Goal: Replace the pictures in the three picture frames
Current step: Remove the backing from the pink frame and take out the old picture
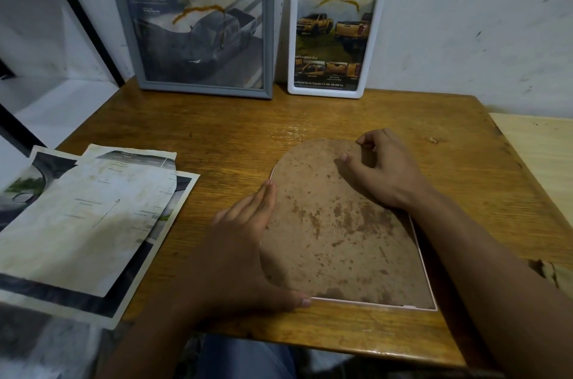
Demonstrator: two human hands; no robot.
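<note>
An arch-shaped picture frame (338,233) lies face down on the wooden table (235,136), its stained brown backing board facing up. My left hand (248,242) lies flat against the frame's left edge, fingers straight, thumb at the bottom edge. My right hand (381,167) rests on the upper right of the backing, its fingers curled and pinching at the top rim. A grey frame (192,34) with a grey truck picture and a white frame (336,37) with a yellow truck picture lean on the wall at the back.
Several loose printed pictures (90,220) lie overlapping at the table's left edge. A black shelf post (83,19) rises at the back left. A paler wooden surface (539,155) adjoins the table on the right.
</note>
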